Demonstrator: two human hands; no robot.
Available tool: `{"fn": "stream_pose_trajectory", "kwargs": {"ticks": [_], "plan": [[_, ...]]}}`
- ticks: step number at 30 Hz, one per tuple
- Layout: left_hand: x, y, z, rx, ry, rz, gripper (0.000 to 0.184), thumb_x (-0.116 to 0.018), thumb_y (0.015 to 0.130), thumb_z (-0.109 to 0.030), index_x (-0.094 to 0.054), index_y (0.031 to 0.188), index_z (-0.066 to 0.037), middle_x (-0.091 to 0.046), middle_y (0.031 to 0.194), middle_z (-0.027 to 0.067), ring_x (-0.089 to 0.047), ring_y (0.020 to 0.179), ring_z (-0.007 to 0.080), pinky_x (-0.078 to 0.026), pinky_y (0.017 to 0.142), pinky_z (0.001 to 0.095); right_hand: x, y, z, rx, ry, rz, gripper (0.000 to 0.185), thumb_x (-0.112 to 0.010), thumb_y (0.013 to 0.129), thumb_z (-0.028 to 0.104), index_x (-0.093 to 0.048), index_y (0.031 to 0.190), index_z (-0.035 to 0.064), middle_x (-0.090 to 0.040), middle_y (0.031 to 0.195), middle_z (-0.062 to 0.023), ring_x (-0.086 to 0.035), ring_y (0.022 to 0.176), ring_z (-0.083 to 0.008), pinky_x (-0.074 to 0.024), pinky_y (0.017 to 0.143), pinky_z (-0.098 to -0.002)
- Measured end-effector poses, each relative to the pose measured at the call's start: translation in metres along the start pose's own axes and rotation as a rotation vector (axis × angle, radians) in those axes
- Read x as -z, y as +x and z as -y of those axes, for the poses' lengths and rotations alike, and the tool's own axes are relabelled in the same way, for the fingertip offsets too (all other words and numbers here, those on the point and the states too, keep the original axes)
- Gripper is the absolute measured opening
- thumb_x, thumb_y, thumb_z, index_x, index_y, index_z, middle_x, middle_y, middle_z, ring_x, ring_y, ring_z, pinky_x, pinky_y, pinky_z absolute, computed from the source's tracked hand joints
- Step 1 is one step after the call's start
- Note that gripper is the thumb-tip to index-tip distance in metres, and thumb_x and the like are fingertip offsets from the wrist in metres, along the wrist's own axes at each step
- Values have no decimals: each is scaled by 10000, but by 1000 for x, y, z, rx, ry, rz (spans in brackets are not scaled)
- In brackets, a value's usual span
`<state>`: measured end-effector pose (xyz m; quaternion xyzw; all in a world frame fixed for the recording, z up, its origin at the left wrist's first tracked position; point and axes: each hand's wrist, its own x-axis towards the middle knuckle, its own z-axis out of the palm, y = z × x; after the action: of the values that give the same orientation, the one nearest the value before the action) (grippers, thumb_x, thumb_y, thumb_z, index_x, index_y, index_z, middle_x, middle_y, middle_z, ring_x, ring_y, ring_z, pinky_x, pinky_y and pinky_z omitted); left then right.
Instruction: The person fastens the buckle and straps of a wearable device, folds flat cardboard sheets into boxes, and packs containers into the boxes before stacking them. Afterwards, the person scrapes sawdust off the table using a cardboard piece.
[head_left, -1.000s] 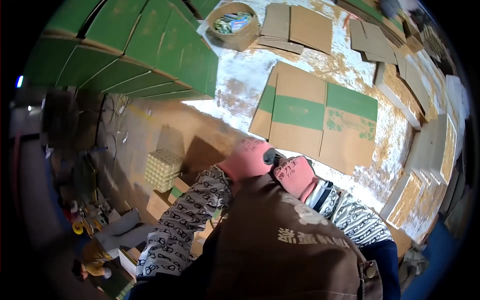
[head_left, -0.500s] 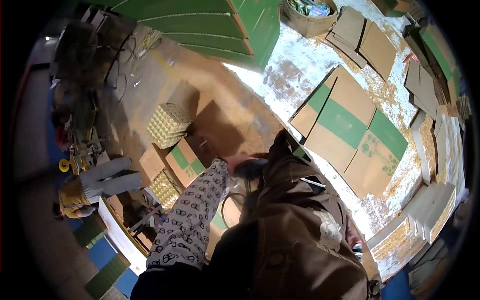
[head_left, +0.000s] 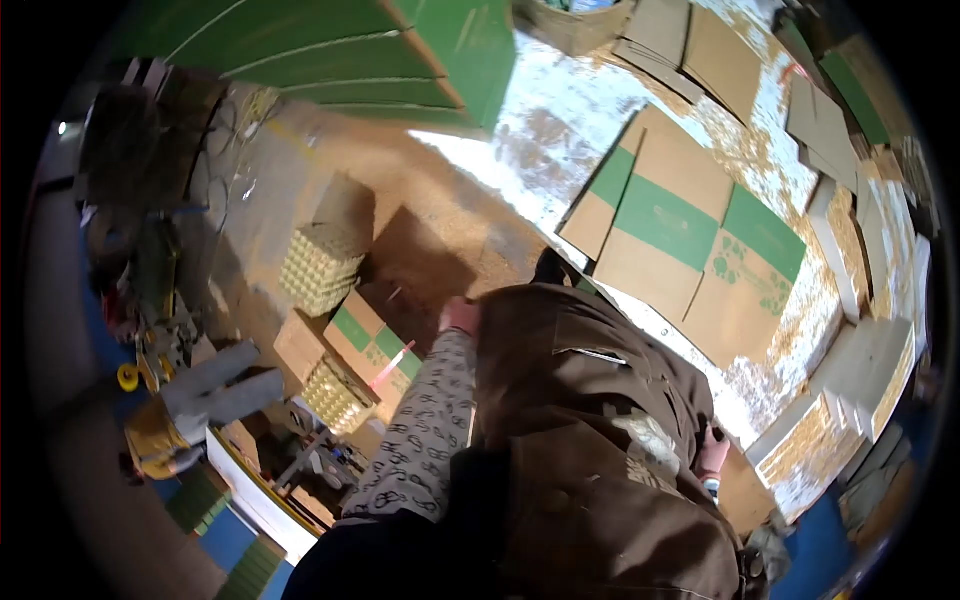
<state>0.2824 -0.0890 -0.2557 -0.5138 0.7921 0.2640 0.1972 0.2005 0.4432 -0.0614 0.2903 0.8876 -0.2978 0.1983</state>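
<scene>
My left hand (head_left: 460,316), in a pink glove, is beside the left edge of the brown apron (head_left: 590,400); its fingers are too small and hidden to read. On the other side of the apron, my right hand (head_left: 713,455), also pink-gloved, hangs low near the worktable's edge, its fingers mostly hidden. A flattened brown and green cardboard box (head_left: 680,235) lies on the white, worn tabletop (head_left: 555,130). Left of my left hand stand a stack of egg trays (head_left: 322,270) and an open carton (head_left: 372,345) with a red strip on it.
Green boxes (head_left: 340,50) are stacked at the upper left. More flat cardboard (head_left: 720,65) lies on the far tabletop, and white-edged boards (head_left: 850,370) stand at the right. Another person (head_left: 215,390) is at the lower left, beside a white-edged table (head_left: 265,500).
My hands have parted from in front of the apron, one to each side. The view has swung, bringing the floor, egg trays and other person further into sight.
</scene>
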Motion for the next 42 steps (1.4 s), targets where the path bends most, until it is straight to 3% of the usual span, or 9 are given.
{"fn": "stream_pose_trajectory", "kwargs": {"ticks": [2, 9, 14, 16, 23, 29, 32, 38, 42], "plan": [[5, 1, -12, -296, 78, 233, 360, -627, 777, -346, -682, 870, -3, -651, 857, 235, -637, 838, 390, -501, 724, 450, -9, 9, -91, -278, -310, 21, 450, -614, 824, 418, -644, 1019, 13, -649, 942, -257, -622, 905, -425, -491, 775, -472], [59, -18, 8, -391, 167, 156, 506, -568, 829, -517, -684, 950, -39, -669, 882, 198, -646, 891, 341, -493, 770, 430, -117, 19, -102, -388, -72, -3, 636, -485, 851, 591, -663, 1034, 8, -688, 837, -193, -667, 800, -303, -522, 731, -416], [144, -9, -40, 295, -467, 1076, 433, -593, 851, -452, -669, 865, -27, -617, 712, 43, -602, 641, 217, -484, 600, 341, -61, -40, -50, -319, 466, 512, 464, -451, 925, 391, -644, 1067, -6, -681, 834, -171, -650, 697, -257, -527, 687, -374], [136, -7, -25, 79, -365, 984, 372, -617, 828, -372, -656, 941, -20, -627, 828, 73, -612, 722, 229, -490, 659, 344, -70, -54, -70, 197, 319, 333, 386, -520, 891, 323, -633, 1035, -16, -671, 830, -163, -642, 700, -268, -524, 677, -381], [81, 30, -29, -297, 24, 932, 331, -613, 796, -117, -613, 1104, 4, -631, 1053, 101, -615, 838, 200, -498, 738, 341, -207, -46, -135, -584, -227, -22, 584, -538, 814, 549, -659, 904, -16, -654, 940, -254, -635, 955, -378, -506, 833, -442], [101, 45, -2, -374, -174, 842, 227, -625, 834, -88, -631, 1034, 18, -655, 961, 85, -604, 821, 152, -494, 714, 320, -140, -51, -149, -735, 253, -238, 468, -603, 845, 443, -648, 1024, 13, -679, 864, -185, -674, 815, -263, -533, 721, -409], [138, -16, -117, -117, -847, 167, 159, -596, 891, -123, -610, 996, -4, -619, 886, 62, -559, 777, 153, -481, 709, 337, -25, -13, -46, -294, 788, -414, 238, -619, 874, 251, -644, 965, 33, -670, 712, -56, -620, 584, -107, -485, 508, -257], [94, -62, -278, -1119, -121, 176, 852, -741, 707, -198, -279, 1386, 30, -374, 1356, 248, -396, 1241, 332, -343, 1031, 408, -23, 190, 20, 452, 307, -505, 796, -758, 742, 240, -320, 1377, 41, -582, 1140, -198, -569, 1042, -249, -455, 906, -354], [57, -113, -306, -1256, 183, 71, 1171, -843, 532, -369, -194, 1425, 22, -262, 1421, 281, -288, 1297, 442, -289, 1040, 548, -21, 120, 94, -32, -152, -302, 907, -757, 656, 432, -344, 1343, 6, -553, 1171, -226, -504, 1127, -353, -375, 994, -410]]}}
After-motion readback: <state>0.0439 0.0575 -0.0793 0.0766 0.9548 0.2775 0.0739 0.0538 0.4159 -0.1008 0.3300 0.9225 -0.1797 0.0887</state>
